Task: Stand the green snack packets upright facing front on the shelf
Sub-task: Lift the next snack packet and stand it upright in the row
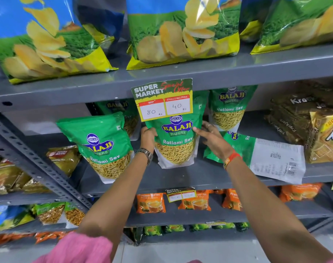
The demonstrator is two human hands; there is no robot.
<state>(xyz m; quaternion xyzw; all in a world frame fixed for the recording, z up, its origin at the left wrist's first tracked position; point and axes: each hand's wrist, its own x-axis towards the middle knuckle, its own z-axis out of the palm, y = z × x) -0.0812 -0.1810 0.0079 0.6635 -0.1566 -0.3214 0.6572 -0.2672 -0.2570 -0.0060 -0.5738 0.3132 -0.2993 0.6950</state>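
A green snack packet (176,141) stands upright facing front in the middle of the grey shelf (190,176). My left hand (147,137) grips its left edge and my right hand (212,138) grips its right edge. Another green packet (103,147) stands upright to the left, leaning a little. A third (229,109) stands upright behind on the right, and a fourth (122,114) shows behind on the left. One green packet (256,156) lies flat on the shelf to the right, its white back label up, partly under my right wrist.
A price tag (162,99) hangs from the shelf above, over the held packet's top. Brown and gold biscuit packs (313,128) crowd the right end. Chip bags (180,33) fill the upper shelf, orange tea packs (151,203) the lower one. A slotted upright (34,164) stands left.
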